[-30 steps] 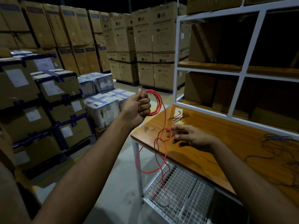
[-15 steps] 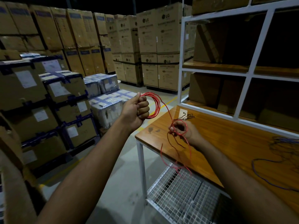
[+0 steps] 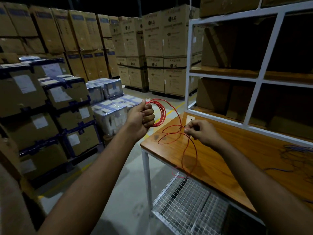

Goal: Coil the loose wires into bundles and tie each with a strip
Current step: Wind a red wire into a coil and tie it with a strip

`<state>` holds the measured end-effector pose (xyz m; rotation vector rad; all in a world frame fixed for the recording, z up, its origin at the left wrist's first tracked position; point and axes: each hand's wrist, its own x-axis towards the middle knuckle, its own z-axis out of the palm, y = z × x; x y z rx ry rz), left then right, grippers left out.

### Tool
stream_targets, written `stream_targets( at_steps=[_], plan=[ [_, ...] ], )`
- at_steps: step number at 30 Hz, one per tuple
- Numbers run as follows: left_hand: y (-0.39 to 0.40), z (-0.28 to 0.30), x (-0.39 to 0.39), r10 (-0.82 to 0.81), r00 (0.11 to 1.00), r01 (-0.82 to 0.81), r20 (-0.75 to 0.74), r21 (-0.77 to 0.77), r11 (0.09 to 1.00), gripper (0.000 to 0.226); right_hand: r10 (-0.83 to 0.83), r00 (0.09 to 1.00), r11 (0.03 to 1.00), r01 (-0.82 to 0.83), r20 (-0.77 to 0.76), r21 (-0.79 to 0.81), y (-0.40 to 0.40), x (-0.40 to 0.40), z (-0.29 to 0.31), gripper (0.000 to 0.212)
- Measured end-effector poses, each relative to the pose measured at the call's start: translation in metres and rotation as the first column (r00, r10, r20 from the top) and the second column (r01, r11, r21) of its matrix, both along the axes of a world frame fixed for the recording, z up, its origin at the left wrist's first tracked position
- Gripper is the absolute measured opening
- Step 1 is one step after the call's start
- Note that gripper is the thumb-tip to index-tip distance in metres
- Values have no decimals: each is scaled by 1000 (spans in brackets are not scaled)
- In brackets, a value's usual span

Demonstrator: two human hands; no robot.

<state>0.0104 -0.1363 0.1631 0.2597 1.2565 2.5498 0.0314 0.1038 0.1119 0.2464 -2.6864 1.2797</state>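
Note:
My left hand [image 3: 142, 116] grips a coil of red wire [image 3: 160, 113] in a fist, held in the air left of the wooden table [image 3: 220, 160]. From the coil the loose red wire runs to my right hand [image 3: 200, 132], which pinches it over the table's left end. Below that hand the slack hangs in loops over the table's front edge. A tangle of blue wire [image 3: 294, 150] lies on the table at the right. The thin dark strips behind my right hand are mostly hidden by it.
A white metal shelf frame [image 3: 188, 68] with cardboard boxes stands on the table's back. A wire mesh shelf [image 3: 184, 206] sits under the table. Stacked cartons [image 3: 155, 53] and wrapped boxes [image 3: 110, 116] fill the floor to the left and behind.
My right hand has risen and shifted right with the red wire, so less slack hangs below the table's edge. My left hand keeps its grip on the coil.

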Motion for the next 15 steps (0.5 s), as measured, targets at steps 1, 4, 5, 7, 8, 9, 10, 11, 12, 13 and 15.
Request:
stream_targets(
  at_steps=[1,4,5,7,8,9,10,11,12,13,15],
  plan=[
    [2,-1,0,3,1000,-3,-1,-7,1000,41,7,1000,1000,-7,-8,2,0,0,2,4],
    [5,-2,0,27,1000,-28,-10,-43,999,40,9,999,999,-10,-37,-32,1,3,8,6],
    [6,-2,0,35,999,-36,-11,-55,998,40,5,999,998,-8,-50,-57,2,4,9,6],
    [7,-4,-2,34,999,-34,-4,-58,998,40,-6,997,992,-2,-71,-123,1,8,13,5],
    [8,-5,-3,27,1000,-27,5,-52,998,40,-12,997,988,0,-81,-157,-1,10,14,4],
    [9,-7,-3,21,1000,-21,14,-45,999,40,-15,996,982,-2,-91,-190,-3,12,16,7],
    [9,-9,-4,17,1000,-16,22,-38,999,40,-15,995,975,-7,-97,-224,-4,14,17,11],
    [10,-10,-4,14,999,-13,29,-29,999,40,-14,994,970,-12,-104,-244,-6,16,19,13],
    [11,-10,-4,12,999,-12,33,-19,1000,40,-12,994,971,-15,-110,-238,-7,18,19,13],
    [11,-10,-4,12,999,-12,37,-9,1000,40,-4,994,980,-19,-113,-201,-7,19,20,14],
    [12,-9,-4,14,999,-14,45,11,1000,40,37,994,998,-42,-101,-50,-9,20,18,23]
  ],
)
